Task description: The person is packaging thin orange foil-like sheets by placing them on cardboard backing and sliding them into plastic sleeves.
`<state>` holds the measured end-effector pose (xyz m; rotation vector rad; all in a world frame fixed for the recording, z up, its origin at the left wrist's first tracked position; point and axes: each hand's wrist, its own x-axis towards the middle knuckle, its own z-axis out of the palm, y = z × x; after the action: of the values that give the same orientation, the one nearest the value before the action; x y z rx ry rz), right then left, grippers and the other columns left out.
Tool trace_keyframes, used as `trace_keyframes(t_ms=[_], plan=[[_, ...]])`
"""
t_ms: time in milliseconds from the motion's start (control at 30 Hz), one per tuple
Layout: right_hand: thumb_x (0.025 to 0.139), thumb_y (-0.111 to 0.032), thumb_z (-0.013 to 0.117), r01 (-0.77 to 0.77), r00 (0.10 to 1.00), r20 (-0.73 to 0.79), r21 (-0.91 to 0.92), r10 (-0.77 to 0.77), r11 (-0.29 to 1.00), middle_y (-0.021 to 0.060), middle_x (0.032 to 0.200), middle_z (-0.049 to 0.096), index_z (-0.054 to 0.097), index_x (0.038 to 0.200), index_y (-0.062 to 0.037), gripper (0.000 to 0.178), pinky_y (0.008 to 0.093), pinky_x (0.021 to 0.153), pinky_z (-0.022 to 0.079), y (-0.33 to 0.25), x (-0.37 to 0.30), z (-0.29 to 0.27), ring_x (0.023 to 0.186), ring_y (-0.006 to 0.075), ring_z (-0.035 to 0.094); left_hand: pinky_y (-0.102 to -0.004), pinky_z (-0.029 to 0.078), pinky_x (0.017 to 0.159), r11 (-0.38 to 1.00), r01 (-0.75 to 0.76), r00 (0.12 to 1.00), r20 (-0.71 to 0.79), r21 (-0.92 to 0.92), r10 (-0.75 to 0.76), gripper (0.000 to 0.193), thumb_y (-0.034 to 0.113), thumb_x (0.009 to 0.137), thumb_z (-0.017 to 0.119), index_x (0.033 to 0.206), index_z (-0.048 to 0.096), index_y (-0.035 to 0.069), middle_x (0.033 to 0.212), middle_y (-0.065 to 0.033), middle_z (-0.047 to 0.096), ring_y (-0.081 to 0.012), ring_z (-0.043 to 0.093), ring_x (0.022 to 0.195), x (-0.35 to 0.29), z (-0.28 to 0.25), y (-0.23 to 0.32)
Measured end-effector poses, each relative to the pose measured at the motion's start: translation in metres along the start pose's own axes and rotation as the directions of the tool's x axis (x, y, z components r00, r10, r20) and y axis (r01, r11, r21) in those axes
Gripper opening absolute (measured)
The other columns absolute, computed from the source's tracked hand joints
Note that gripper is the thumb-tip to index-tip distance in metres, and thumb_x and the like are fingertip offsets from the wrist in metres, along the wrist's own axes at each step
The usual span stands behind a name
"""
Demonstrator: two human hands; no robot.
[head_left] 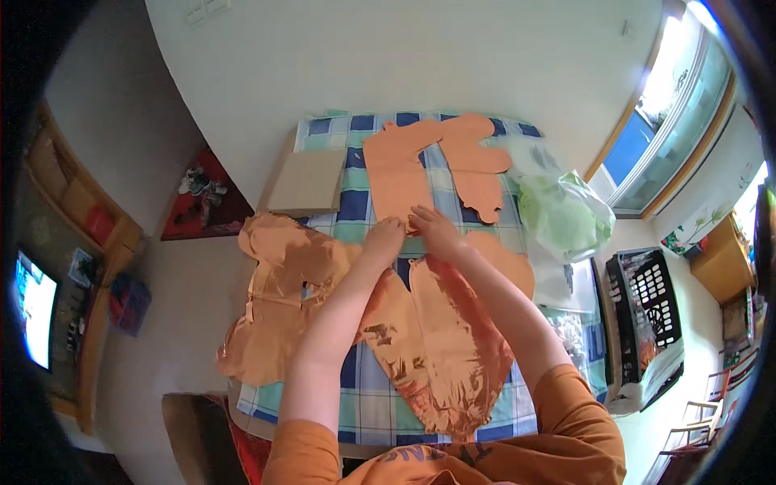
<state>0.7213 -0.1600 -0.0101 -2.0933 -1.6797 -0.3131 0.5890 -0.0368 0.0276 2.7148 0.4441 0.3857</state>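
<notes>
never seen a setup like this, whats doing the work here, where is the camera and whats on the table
No machine: just a person's bare left hand and right hand. The single picture comes from a wide fisheye camera on their head, looking down, so straight edges curve. On and around the checked cloth lie flat orange pieces, shiny coppery pieces, a tan slab and a green-and-white plastic bag. Both hands are at one orange piece's near edge; whether they grip or press it, I can't tell.

1 wide head-worn view, looking down from near above checked tablecloth (360, 412), wall (404, 56) beyond.
</notes>
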Motion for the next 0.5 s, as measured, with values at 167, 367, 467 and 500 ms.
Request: trace_keyframes(t_ms=[167,367,467,500], plan=[[0.082,-0.005,0.052,0.004,1.0,-0.023,0.229,0.001,0.973,0.0156,0.116,0.062,0.062,0.108,-0.0008,0.029,0.0442,0.098,0.041,-0.003,0.019,0.006,0.11,0.0345,0.056,-0.0467,0.052,0.07,0.986,-0.061,0.99,-0.118,0.153,0.08,0.015,0.016,0.086,0.054,0.086,0.063,0.004,0.087,-0.0155,0.065,-0.0348,0.065,0.082,0.018,0.015,-0.02],[0.081,-0.003,0.048,-0.099,0.991,-0.058,0.272,0.119,0.957,0.0168,0.105,0.066,0.063,0.11,-0.0041,0.033,0.0478,0.099,0.042,0.0,0.026,0.007,0.098,0.0373,0.061,-0.0434,0.051,0.068,0.958,-0.009,0.987,-0.154,-0.286,-0.037,0.016,0.02,0.081,0.066,0.079,0.069,0.005,0.08,-0.0168,0.067,-0.0351,0.065,0.077,0.045,0.008,-0.044],[0.083,-0.008,0.051,-0.094,0.995,0.006,0.354,0.098,0.931,0.016,0.088,0.066,0.066,0.1,-0.0045,0.023,0.0495,0.089,0.045,-0.005,0.037,0.004,0.083,0.0374,0.061,-0.0421,0.051,0.068,0.907,-0.021,0.985,-0.165,-0.42,-0.053,0.02,0.022,0.08,0.068,0.075,0.07,0.003,0.076,-0.0173,0.067,-0.0358,0.065,0.074,0.042,0.002,-0.057],[0.083,-0.008,0.051,-0.097,0.995,0.008,0.352,0.101,0.931,0.016,0.088,0.066,0.066,0.1,-0.0045,0.023,0.0495,0.089,0.045,-0.005,0.036,0.005,0.083,0.0374,0.061,-0.0421,0.051,0.068,0.906,-0.021,0.985,-0.163,-0.422,-0.053,0.02,0.022,0.08,0.068,0.075,0.07,0.003,0.076,-0.0173,0.067,-0.0358,0.065,0.074,0.041,0.002,-0.054]])
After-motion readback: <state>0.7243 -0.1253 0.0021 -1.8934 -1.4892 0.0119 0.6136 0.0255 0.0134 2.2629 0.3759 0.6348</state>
